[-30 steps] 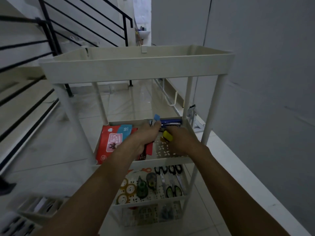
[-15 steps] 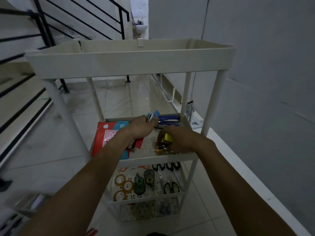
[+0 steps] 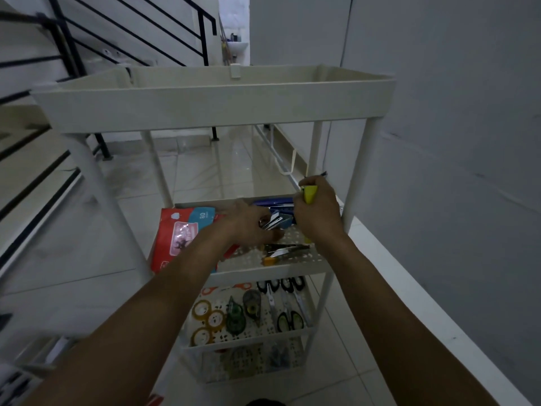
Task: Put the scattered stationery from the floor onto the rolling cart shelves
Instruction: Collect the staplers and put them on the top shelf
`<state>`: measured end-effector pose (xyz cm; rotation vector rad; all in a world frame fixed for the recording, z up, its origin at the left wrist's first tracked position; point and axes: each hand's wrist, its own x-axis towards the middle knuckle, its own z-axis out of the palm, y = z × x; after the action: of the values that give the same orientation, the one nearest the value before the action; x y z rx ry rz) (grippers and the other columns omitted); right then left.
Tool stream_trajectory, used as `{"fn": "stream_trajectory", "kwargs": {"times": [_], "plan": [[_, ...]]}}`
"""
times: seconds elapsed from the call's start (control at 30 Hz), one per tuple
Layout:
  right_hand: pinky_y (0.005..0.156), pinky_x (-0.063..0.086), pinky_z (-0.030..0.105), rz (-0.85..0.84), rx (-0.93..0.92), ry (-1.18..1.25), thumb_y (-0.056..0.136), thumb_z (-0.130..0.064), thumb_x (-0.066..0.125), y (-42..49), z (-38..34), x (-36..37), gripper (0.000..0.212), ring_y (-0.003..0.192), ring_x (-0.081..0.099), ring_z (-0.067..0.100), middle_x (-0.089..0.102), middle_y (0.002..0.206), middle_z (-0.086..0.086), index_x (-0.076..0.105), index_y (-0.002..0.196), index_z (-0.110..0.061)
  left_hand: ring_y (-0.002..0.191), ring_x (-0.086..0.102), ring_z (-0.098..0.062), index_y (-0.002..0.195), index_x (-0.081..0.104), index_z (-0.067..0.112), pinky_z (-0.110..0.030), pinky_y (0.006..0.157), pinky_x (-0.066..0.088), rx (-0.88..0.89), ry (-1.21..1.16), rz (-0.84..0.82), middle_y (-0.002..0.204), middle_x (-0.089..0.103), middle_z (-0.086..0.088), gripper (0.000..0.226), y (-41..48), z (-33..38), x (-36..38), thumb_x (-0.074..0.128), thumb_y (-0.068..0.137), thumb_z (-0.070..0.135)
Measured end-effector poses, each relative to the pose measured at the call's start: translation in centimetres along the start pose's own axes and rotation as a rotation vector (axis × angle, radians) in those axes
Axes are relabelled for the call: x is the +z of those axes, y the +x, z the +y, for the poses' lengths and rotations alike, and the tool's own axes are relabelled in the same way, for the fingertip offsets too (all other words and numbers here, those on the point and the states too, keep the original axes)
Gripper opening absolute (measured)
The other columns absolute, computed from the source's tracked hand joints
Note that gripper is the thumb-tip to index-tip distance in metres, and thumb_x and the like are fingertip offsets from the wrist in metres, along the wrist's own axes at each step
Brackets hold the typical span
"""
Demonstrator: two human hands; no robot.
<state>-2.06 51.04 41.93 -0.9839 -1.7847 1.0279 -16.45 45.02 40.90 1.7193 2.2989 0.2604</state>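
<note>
Pale glossy floor tiles (image 3: 205, 177) run between a black stair railing (image 3: 73, 51) on the left and a grey wall (image 3: 453, 142) on the right, with the cream rolling cart (image 3: 210, 104) standing in the middle. Both arms reach under its top tray to the second shelf (image 3: 263, 272).

The right hand (image 3: 317, 215) is curled round a small yellow item (image 3: 310, 194) – what it is I cannot tell – which pokes up out of the top of the fist, long axis roughly upright. It hangs above the shelf's rear right corner, beside the right post. The left hand (image 3: 248, 227) sits low over the middle of the shelf, fingers closed on a blue-and-metal piece (image 3: 276, 222) whose length points across toward the right hand; the two hands are just beside each other.

On this shelf there are also a red pack (image 3: 181, 232) at the left, dark blue items (image 3: 272, 201) along the back, and thin blade-like tools (image 3: 285, 249) near the front rim. Tape rolls (image 3: 208, 317) and scissors (image 3: 288, 306) fill the shelf below.

The free perforated patch lies below the right fist and a little toward the person – so, as I judge it, the yellow item needs to come down and be tipped flat to sit among the rest. The left hand's piece is nearer the surface and looks close to being set down.
</note>
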Motion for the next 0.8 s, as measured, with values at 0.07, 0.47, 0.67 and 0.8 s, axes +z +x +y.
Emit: {"fn": "stream_trajectory", "kwargs": {"times": [0.07, 0.47, 0.67, 0.8], "plan": [[0.082, 0.057, 0.045, -0.019, 0.073, 0.051, 0.096, -0.019, 0.053, 0.2, -0.2, 0.3, 0.015, 0.091, 0.063, 0.022, 0.055, 0.091, -0.003, 0.047, 0.11, -0.019, 0.085, 0.06, -0.018, 0.093, 0.061, 0.025, -0.036, 0.08, 0.053, 0.002, 0.018, 0.001, 0.093, 0.064, -0.001, 0.036, 0.1, -0.4, 0.3, 0.061, 0.083, 0.059], [0.085, 0.049, 0.038, -0.4, 0.003, -0.362, 0.089, -0.023, 0.063, 1.6, -0.2, 0.6, 0.046, 0.099, 0.054, 0.026, 0.053, 0.109, 0.011, 0.034, 0.123, -0.009, 0.098, 0.059, -0.024, 0.11, 0.061, 0.014, -0.031, 0.081, 0.048, -0.071, -0.082, 0.161, 0.11, 0.063, -0.008, 0.038, -0.8, -1.3, 0.7, 0.062, 0.089, 0.045], [0.096, 0.04, 0.044, -0.506, -0.285, -0.818, 0.082, -0.02, 0.068, 2.4, -0.2, 1.3, 0.067, 0.118, 0.046, 0.033, 0.052, 0.125, 0.014, 0.029, 0.135, -0.013, 0.104, 0.055, -0.036, 0.109, 0.056, 0.013, -0.04, 0.083, 0.045, -0.296, -0.159, 0.406, 0.112, 0.059, -0.018, 0.05, -0.3, -1.7, -0.1, 0.055, 0.088, 0.059], [0.095, 0.046, 0.046, -0.672, -0.313, -0.795, 0.074, -0.022, 0.078, 2.5, 0.1, 1.9, 0.08, 0.118, 0.049, 0.032, 0.049, 0.129, 0.012, 0.027, 0.135, -0.013, 0.101, 0.057, -0.036, 0.114, 0.053, 0.005, -0.041, 0.084, 0.047, -0.306, -0.17, 0.479, 0.112, 0.06, -0.02, 0.052, -0.8, -1.9, -1.0, 0.057, 0.091, 0.051]]}}
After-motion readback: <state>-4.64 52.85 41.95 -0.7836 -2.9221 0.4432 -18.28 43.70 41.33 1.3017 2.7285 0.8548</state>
